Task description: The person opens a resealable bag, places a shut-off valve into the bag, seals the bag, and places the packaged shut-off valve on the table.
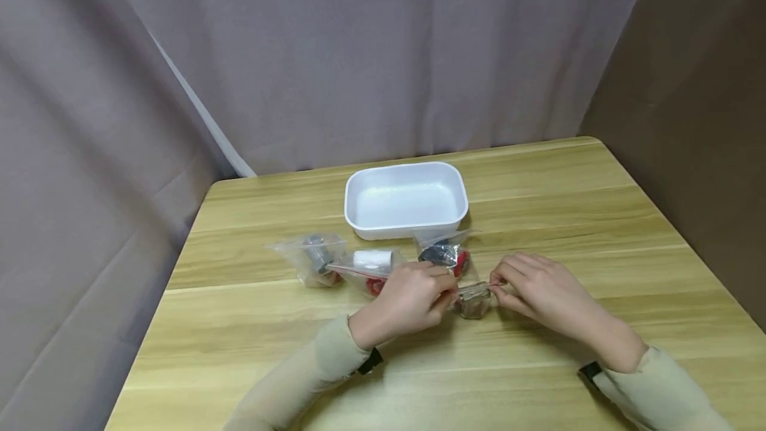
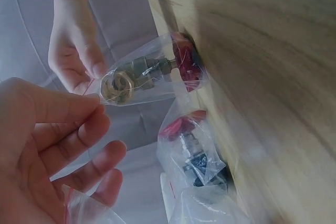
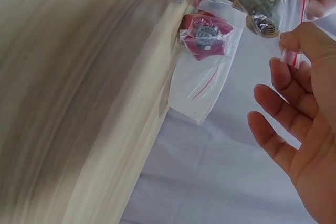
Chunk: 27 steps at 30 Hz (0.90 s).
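Between both hands is a clear zip bag with a red seal line [image 3: 304, 4]. Inside it sits a brass valve [image 2: 139, 73] with a red handwheel [image 2: 187, 65], hanging lowest, close to the table. My left hand [image 1: 413, 298] pinches one end of the bag's top edge between thumb and forefinger. Thumb and forefinger of my right hand [image 1: 544, 291] pinch the other end, with its remaining fingers loosely spread in the right wrist view. Just beyond lies a second bagged valve, black with a red handle [image 1: 461, 263]. A bagged white valve [image 1: 372, 260] lies partly behind my left hand.
A white plastic tray [image 1: 389, 231] stands at the back of the wooden table [image 1: 598, 218], behind the bags. Farther left lies a bagged grey valve [image 1: 317, 255]. Grey curtains [image 1: 371, 52] hang behind and to the left; a brown panel [image 1: 688, 118] borders the right side.
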Tool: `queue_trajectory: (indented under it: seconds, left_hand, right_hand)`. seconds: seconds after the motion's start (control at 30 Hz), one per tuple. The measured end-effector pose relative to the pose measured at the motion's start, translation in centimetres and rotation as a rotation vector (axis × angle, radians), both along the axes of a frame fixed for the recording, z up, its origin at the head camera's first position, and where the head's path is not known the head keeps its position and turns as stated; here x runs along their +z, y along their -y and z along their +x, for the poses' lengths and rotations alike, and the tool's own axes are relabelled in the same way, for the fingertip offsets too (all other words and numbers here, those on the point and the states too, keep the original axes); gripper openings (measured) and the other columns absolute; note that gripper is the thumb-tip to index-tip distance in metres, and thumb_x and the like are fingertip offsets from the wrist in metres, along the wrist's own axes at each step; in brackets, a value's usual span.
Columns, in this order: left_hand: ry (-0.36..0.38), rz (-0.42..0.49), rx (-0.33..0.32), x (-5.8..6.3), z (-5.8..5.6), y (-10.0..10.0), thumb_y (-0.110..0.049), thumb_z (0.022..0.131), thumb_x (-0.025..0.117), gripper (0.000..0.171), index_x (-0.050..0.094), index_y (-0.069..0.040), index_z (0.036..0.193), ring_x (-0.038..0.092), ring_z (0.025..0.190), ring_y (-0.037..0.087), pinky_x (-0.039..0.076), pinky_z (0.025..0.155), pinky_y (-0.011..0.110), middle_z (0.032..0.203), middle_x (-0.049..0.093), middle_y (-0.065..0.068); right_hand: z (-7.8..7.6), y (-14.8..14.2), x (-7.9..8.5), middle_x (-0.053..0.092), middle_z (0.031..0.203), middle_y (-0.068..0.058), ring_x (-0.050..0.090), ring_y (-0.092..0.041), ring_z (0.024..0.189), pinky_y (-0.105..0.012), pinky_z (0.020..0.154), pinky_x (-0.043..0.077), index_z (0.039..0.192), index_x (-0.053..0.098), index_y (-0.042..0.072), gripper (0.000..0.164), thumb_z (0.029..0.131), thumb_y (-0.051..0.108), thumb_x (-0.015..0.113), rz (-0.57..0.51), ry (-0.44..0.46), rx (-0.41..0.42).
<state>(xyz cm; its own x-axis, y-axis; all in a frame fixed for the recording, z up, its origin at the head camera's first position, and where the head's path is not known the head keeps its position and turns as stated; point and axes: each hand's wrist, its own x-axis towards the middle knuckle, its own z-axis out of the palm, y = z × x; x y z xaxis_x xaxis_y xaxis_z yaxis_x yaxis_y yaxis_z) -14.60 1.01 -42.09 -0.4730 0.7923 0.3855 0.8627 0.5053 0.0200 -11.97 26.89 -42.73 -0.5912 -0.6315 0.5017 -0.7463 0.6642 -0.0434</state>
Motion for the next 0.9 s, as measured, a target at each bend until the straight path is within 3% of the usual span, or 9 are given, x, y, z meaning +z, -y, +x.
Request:
queue_trajectory:
  seconds: [0.23, 0.57, 0.7, 0.9]
  left_hand:
    - [0.012, 0.003, 0.000, -0.1, 0.0, 0.2, -0.026, 0.091, 0.071, 0.004, 0.072, -0.024, 0.088, 0.060, 0.076, 0.007, 0.046, 0.065, 0.021, 0.088, 0.069, -0.013]
    - [0.008, -0.010, 0.024, 0.2, -0.1, 0.0, -0.023, 0.090, 0.071, 0.004, 0.072, -0.024, 0.086, 0.058, 0.075, 0.007, 0.046, 0.065, 0.022, 0.087, 0.069, -0.013]
    - [0.006, -0.022, 0.044, 0.5, -0.3, -0.4, -0.025, 0.091, 0.071, 0.006, 0.071, -0.024, 0.085, 0.056, 0.073, 0.008, 0.044, 0.063, 0.022, 0.086, 0.068, -0.014]
    - [0.007, -0.072, 0.079, 0.9, -0.9, -1.7, -0.028, 0.094, 0.069, 0.007, 0.072, -0.025, 0.090, 0.061, 0.080, 0.010, 0.049, 0.067, 0.025, 0.092, 0.070, -0.013]
  right_hand:
    - [0.0, -0.1, -0.3, 0.066, 0.091, 0.003, 0.067, -0.019, 0.086, -0.042, 0.075, 0.059, 0.089, 0.063, 0.015, 0.028, 0.103, 0.036, 0.050, -0.007, -0.019, -0.004]
    - [-0.1, -0.3, -0.4, 0.065, 0.088, -0.002, 0.067, -0.021, 0.080, -0.041, 0.069, 0.059, 0.090, 0.064, 0.010, 0.046, 0.110, 0.038, 0.033, 0.044, -0.056, -0.043]
    - [-0.2, -0.7, -0.2, 0.064, 0.087, -0.003, 0.066, -0.022, 0.079, -0.042, 0.067, 0.059, 0.092, 0.063, 0.008, 0.044, 0.110, 0.038, 0.035, 0.060, -0.064, -0.059]
    - [-0.9, -1.8, 0.0, 0.061, 0.083, -0.001, 0.062, -0.019, 0.073, -0.038, 0.060, 0.056, 0.090, 0.061, 0.008, 0.038, 0.108, 0.037, 0.042, 0.067, -0.091, -0.072]
